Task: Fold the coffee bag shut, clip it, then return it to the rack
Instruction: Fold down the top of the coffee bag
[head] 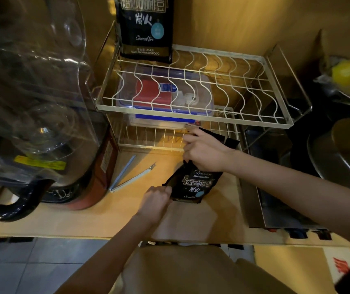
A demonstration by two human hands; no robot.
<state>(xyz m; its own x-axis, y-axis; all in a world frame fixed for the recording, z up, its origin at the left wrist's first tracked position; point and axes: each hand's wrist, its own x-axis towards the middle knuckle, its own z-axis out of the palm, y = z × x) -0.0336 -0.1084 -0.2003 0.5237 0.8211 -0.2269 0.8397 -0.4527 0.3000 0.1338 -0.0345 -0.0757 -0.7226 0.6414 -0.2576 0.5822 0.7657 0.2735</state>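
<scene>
- Coffee bag, a small black glossy foil pouch with white and pale-blue print, stands on the pale wooden counter in front of the rack, leaning slightly; its long axis runs from its base near the counter's front edge up and away toward the rack, with the open top pointing at the lower shelf.
- The top of the pouch is crumpled and bent over, its black flaps sticking out past the knuckles.
- The right hand is closed around the upper part of the pouch, fingers curled over the fold.
- The left hand pinches the lower left corner of the pouch in a tight, fist-like grip.
- A long, thin, pale-blue plastic sealing clip lies on the counter to the left of the pouch, hinged open in a narrow V, apart from both hands.
- The two-tier white wire rack stands behind; its upper shelf has wavy wires, its lower shelf straight ones.
- A clear plastic box with blue latches sits under the upper shelf.
- A larger black coffee bag of the same printing stands upright at the upper shelf's back left.
- A clear plastic blender cover sits at the left.
</scene>
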